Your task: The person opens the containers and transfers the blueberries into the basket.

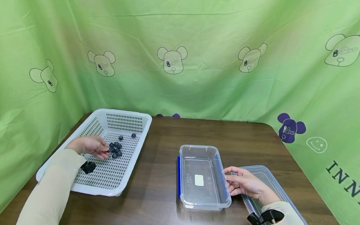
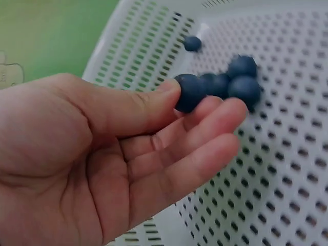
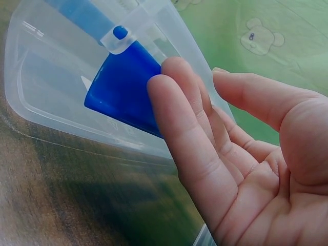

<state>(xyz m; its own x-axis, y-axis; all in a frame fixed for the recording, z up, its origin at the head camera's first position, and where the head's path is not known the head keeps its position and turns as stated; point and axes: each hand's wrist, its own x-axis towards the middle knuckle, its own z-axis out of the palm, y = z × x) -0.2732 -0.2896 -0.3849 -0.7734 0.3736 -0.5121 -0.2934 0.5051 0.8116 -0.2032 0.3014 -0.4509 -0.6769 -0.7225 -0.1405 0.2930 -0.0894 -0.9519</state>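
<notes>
My left hand (image 1: 92,145) is inside a white perforated basket (image 1: 101,191). In the left wrist view, its thumb pinches a blueberry (image 2: 187,94) against a finger largely hidden behind it, while the other fingers stay loosely extended. Several more blueberries (image 2: 244,91) lie just beyond the fingertips on the basket floor. A clear plastic container (image 1: 207,165) stands without a cover at the middle right. Against its right side rest the loosely bent fingers of my right hand (image 1: 250,184); the right wrist view shows them at a hanging blue latch (image 3: 123,84), with the thumb apart.
Under my right forearm lies a clear rectangular lid (image 1: 267,178), partly covered. Another blue latch (image 1: 178,177) hangs on the container's left side. Brown wooden table (image 1: 161,166) separates basket and container. A green printed curtain (image 1: 199,93) encloses the back and sides.
</notes>
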